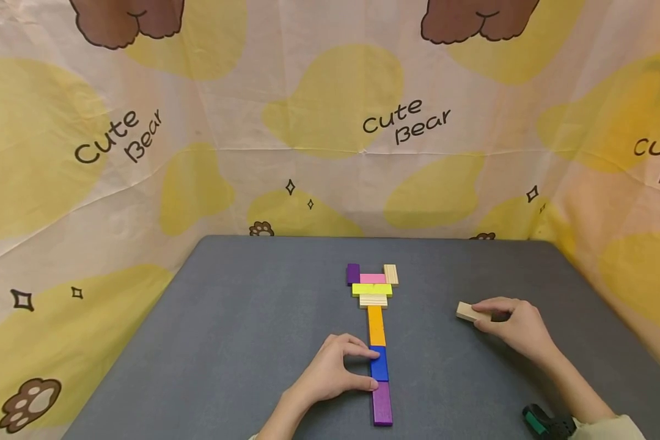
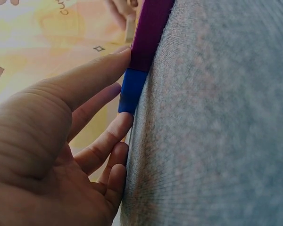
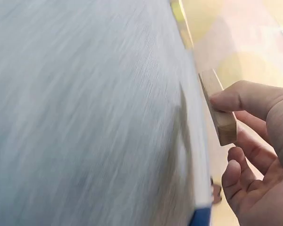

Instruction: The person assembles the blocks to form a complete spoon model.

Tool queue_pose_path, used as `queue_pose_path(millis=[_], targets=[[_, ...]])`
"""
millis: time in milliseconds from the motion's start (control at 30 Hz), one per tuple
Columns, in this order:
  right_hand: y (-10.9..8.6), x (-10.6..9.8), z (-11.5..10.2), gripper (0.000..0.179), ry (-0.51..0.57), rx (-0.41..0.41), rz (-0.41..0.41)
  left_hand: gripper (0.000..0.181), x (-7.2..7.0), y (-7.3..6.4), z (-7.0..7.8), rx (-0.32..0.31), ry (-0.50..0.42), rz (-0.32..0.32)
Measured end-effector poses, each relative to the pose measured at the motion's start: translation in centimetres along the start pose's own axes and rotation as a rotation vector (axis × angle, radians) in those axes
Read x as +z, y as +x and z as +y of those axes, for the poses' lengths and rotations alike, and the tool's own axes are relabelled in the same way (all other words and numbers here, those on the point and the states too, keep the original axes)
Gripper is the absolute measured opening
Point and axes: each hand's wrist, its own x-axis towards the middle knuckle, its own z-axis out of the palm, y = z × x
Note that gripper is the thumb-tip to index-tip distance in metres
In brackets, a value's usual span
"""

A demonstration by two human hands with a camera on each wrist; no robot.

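Note:
My left hand [image 1: 330, 373] rests against the left side of the block column. Its thumb touches the purple block [image 1: 382, 404] near its far end, and its index fingertip is on the blue block [image 1: 379, 363]. In the left wrist view, those fingers lie along the edges of both blocks. My right hand [image 1: 519, 327] pinches a plain wooden block [image 3: 218, 120] between thumb and fingers, off to the right of the column. A shadow falls on the table under it in the right wrist view.
Beyond the blue block the row continues with an orange block [image 1: 376, 326], a plain wooden one [image 1: 373, 300] and a yellow-green one [image 1: 371, 289] laid crosswise. Pink [image 1: 372, 278], dark purple [image 1: 353, 274] and plain wooden [image 1: 391, 275] blocks top it. A patterned cloth [image 1: 330, 122] hangs behind the grey table [image 1: 225, 342].

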Motion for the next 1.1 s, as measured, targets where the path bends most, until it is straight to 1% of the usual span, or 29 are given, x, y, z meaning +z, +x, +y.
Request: queue_pose_path(millis=[133, 233, 433, 600, 667, 767, 867, 967, 1100], targets=[[1.6, 1.3, -1.5, 0.024, 0.084, -0.003, -0.071, 0.037, 0.0, -0.1, 0.0, -0.008, -0.003, -0.001], [3.0, 2.7, -2.6, 0.023, 0.124, -0.023, -0.105, 0.037, 0.0, 0.0, 0.1, -0.015, -0.003, -0.004], [6.2, 5.2, -5.1, 0.024, 0.171, -0.059, -0.138, 0.036, 0.0, 0.0, 0.1, -0.038, 0.008, -0.013], [9.1, 6.9, -6.7, 0.026, 0.240, -0.031, -0.169, 0.037, 0.0, 0.0, 0.0, -0.025, 0.010, -0.004], [10.1, 7.4, -7.0, 0.025, 0.253, -0.014, -0.175, 0.037, 0.0, 0.0, 0.1, -0.019, 0.007, -0.006], [11.4, 8.3, -7.4, 0.023, 0.260, 0.003, -0.167, 0.037, 0.0, 0.1, 0.2, -0.028, 0.003, -0.015], [12.5, 9.2, -7.6, 0.020, 0.259, 0.017, -0.148, 0.037, -0.1, 0.1, 0.2, -0.034, 0.003, -0.023], [13.3, 10.0, -7.8, 0.019, 0.250, 0.029, -0.141, 0.037, -0.2, 0.1, 0.3, -0.032, 0.002, -0.026], [13.9, 10.7, -8.1, 0.017, 0.250, 0.032, -0.154, 0.037, -0.1, 0.1, 0.3, -0.033, -0.001, -0.026]])
